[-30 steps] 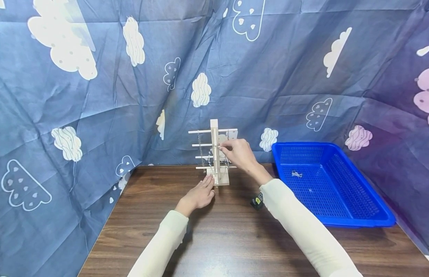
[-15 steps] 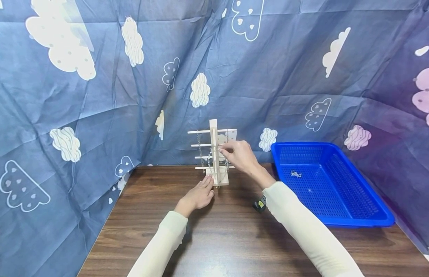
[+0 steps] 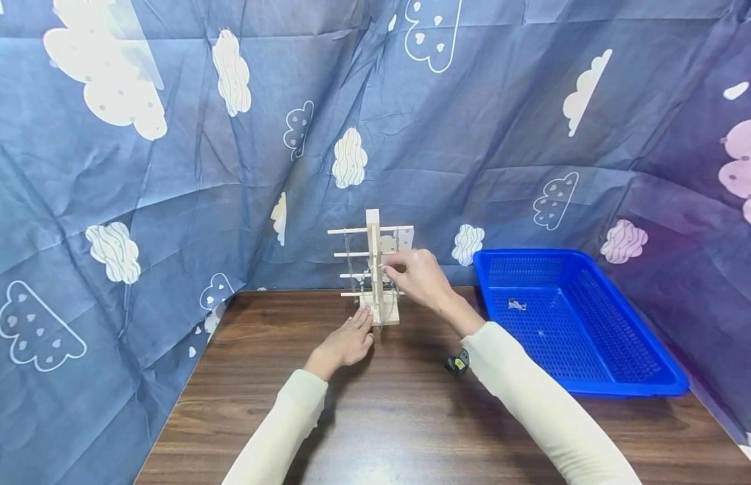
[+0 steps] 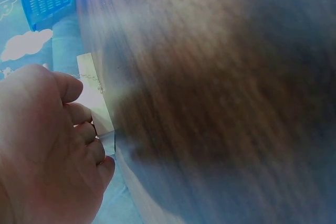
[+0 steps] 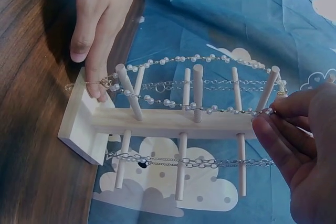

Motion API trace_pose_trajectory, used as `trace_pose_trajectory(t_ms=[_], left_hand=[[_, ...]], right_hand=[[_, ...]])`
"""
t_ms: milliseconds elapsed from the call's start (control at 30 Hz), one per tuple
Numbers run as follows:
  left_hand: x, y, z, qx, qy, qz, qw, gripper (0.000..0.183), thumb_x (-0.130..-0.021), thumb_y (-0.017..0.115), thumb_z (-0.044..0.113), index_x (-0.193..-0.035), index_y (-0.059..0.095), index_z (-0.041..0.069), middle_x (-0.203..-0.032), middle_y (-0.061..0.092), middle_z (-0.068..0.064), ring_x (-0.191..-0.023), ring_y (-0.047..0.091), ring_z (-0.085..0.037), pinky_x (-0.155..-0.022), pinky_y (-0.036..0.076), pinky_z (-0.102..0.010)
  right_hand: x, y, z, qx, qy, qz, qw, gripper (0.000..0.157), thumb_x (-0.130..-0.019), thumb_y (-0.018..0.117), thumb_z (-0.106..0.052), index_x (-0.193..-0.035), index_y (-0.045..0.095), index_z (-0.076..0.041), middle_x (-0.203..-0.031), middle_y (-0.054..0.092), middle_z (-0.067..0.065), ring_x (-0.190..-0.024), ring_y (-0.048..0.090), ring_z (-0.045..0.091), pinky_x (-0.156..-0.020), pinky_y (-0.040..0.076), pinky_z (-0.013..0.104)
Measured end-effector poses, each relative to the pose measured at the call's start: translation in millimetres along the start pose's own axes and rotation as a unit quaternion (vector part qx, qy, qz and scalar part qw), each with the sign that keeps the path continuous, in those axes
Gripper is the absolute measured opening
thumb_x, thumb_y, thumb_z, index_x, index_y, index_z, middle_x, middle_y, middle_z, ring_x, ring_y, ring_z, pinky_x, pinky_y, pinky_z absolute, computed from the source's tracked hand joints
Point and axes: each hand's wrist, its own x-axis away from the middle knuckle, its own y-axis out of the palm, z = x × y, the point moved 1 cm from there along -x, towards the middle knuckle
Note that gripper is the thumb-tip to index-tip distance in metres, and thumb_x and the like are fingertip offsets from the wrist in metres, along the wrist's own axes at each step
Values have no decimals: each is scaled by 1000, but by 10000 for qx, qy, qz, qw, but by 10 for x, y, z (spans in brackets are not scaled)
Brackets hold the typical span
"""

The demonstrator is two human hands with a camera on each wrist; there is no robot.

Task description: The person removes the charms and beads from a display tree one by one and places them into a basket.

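Observation:
A pale wooden jewellery stand [image 3: 373,242] with several crosswise pegs stands on the table. My left hand [image 3: 349,339] rests its fingers on the stand's base [image 5: 79,121], fingers fairly straight. In the right wrist view, a pearl-beaded necklace [image 5: 210,109] loops along the front pegs, its clasp end hanging near the base. Thumb and forefinger of my right hand [image 3: 420,273] pinch the beaded strand near the upper pegs. A silver chain [image 5: 205,162] hangs on the pegs of one side, and another chain [image 5: 210,84] hangs behind the beads.
To the right, a blue plastic basket [image 3: 584,389] holds a small silvery piece of jewellery [image 3: 517,305]. A dark blue cloth [image 3: 230,168] with cloud prints hangs close behind the stand. Dark wood tabletop [image 3: 375,417] extends in front. A black device [image 3: 457,362] sits at my right wrist.
My right hand has moved slightly down beside the post, still pinching the beaded necklace. The left hand stays on the base.

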Motion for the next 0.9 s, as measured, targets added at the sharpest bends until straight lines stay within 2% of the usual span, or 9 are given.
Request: trace_pose_trajectory(t_ms=[600, 900], left_hand=[[-12, 34, -14, -41, -57, -24, 10000, 57, -105, 25, 28, -154, 26, 0, -164, 16, -14, -154, 9, -26, -126, 19, -42], [-9, 23, -12, -31, 3, 15, 10000, 56, -104, 26, 27, -153, 27, -1, -164, 15, -15, -154, 10, -28, -125, 20, -43]], right_hand=[[60, -33, -62, 52, -306, 25, 9995, 15, -88, 70, -20, -98, 79, -13, -101, 77, 6, -94, 73, 22, -88, 59, 36], [67, -91, -110, -42, -376, 102, 9992, 15, -88, 71, -21, -98, 79, -12, -99, 77, 6, -90, 74, 22, -85, 60, 37]])
